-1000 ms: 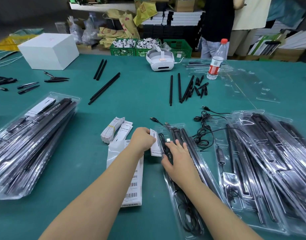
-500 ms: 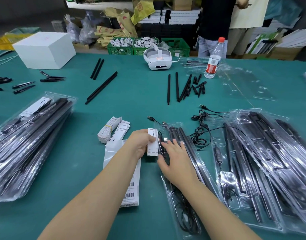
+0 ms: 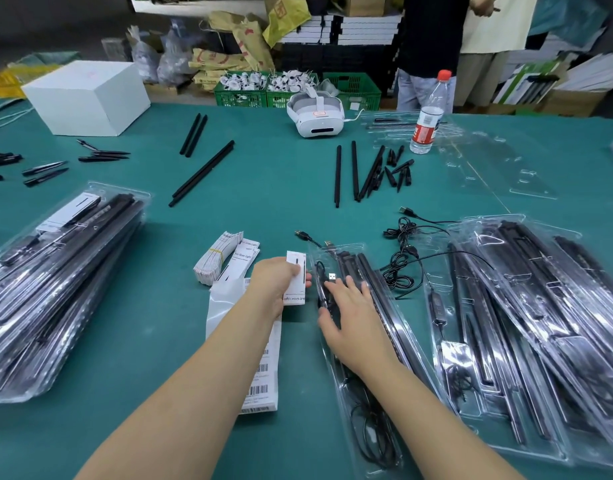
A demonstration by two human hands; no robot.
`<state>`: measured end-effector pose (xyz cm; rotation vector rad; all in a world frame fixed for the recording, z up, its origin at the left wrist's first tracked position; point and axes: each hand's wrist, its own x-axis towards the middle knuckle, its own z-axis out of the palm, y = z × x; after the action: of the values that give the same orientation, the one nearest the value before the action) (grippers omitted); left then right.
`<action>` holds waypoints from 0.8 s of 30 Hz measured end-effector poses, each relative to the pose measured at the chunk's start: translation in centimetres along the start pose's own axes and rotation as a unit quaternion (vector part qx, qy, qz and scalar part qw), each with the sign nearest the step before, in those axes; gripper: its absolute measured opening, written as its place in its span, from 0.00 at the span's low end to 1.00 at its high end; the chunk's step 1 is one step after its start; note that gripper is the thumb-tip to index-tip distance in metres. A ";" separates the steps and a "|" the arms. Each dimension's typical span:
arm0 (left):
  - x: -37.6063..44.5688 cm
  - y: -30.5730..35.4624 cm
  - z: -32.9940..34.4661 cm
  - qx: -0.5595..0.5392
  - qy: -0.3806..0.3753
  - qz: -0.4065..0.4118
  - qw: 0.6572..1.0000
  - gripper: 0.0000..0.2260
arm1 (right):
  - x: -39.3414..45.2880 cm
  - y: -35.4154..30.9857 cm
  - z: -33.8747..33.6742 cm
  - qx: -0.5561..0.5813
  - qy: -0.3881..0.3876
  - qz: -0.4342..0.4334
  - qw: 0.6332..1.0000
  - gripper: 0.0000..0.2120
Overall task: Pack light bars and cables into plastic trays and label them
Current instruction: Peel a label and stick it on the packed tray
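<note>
Clear plastic is showing how far the job has got. Packed trays are lying heaped at the left, with a white label on the top one, and more filled trays are overlapping at the right; whether those carry labels I cannot tell. One tray is sitting in front of the person, with bars and a cable already inside.

Her left hand is pinching a white card, fingers curled round its edge, just beside that tray's near rim. Her right hand is lying flat on the tray with fingers nearly straight, pressing it down and gripping nothing.

By my reckoning she is inserting or fixing the card, so this tray is nearly done. Plenty is waiting: loose bars and a tangled cable are lying on the green table, empty trays are resting far right, and a bundle of cards and a barcode sheet are lying near her left arm.
</note>
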<state>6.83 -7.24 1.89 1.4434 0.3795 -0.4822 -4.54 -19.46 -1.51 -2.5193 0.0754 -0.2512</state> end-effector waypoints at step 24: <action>-1.0 0.6 0.5 -0.054 -0.056 -0.050 0.996 0.13 | -0.1 0.4 0.1 0.052 0.019 0.010 0.998 0.22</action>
<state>6.27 -7.65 2.98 1.2912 0.3833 -0.6119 -4.59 -19.71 -1.77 -2.4099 0.1013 -0.2879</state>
